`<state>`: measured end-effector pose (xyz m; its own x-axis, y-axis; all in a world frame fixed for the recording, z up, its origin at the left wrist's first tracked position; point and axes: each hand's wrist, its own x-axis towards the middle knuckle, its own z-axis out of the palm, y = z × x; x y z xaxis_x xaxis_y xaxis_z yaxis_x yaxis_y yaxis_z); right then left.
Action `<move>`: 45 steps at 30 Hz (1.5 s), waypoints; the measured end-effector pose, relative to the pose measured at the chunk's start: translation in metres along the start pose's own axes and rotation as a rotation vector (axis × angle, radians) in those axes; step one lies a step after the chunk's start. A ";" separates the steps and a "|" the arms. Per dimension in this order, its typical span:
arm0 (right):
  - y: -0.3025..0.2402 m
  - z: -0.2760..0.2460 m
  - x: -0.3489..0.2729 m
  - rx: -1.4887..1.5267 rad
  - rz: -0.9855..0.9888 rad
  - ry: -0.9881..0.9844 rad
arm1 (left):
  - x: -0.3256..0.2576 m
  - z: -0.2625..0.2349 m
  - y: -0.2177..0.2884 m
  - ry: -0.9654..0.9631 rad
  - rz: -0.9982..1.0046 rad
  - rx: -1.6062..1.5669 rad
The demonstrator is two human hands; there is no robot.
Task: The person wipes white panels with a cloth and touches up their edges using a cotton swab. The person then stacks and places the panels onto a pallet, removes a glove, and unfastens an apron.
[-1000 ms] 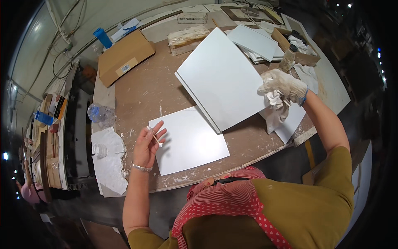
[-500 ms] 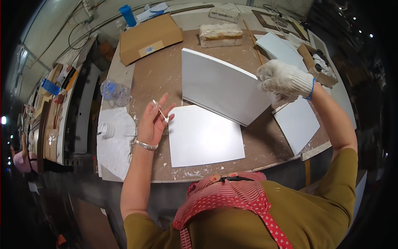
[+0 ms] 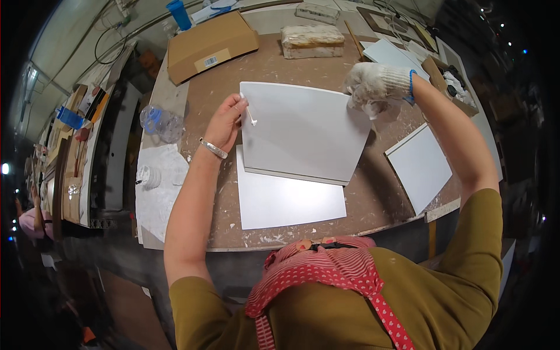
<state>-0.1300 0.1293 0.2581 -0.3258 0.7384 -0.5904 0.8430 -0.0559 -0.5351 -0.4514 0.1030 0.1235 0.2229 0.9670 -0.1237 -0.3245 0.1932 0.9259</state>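
A white rectangular panel [image 3: 303, 131] is held tilted up between both hands, its grooved lower edge above another white panel [image 3: 294, 207] lying flat on the table. At its upper left edge, my bare left hand [image 3: 224, 123] is closed on the panel. The same fingers also pinch a cotton swab [image 3: 251, 114], whose white tip hangs in front of the panel's face. My right hand [image 3: 376, 87], in a white knitted glove with a blue cuff, grips the upper right corner. Its fingers behind the panel are partly hidden.
A brown cardboard box [image 3: 213, 46] and a wrapped block [image 3: 312, 42] stand at the back. To the left are a clear plastic bottle [image 3: 163, 124] and a white tub [image 3: 150, 177] on a white cloth. Another white panel [image 3: 420, 168] lies right, below an open carton [image 3: 449, 87].
The held panel has swung leftward and now faces me more squarely. My left hand has moved up and taken its left edge, keeping the swab. My right hand has shifted slightly left and away.
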 end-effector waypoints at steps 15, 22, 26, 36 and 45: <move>0.144 0.035 0.019 0.587 -0.097 -0.163 | 0.037 -0.007 -0.046 0.165 0.176 -0.255; 0.142 0.057 0.049 0.472 -0.079 0.017 | 0.034 -0.024 -0.050 0.052 0.105 -0.199; 0.140 0.053 0.053 -0.243 -0.446 0.209 | 0.008 -0.018 -0.019 0.046 -0.069 0.075; 0.116 0.063 0.050 -0.285 -0.459 0.231 | -0.008 -0.030 0.000 0.106 -0.186 0.170; 0.090 0.066 0.022 0.206 -0.278 0.260 | 0.003 -0.018 0.008 0.267 0.022 0.342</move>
<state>-0.0895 0.0966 0.1573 -0.3875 0.8878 -0.2484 0.6263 0.0558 -0.7776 -0.4700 0.1106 0.1237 -0.0407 0.9880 -0.1489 0.0064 0.1493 0.9888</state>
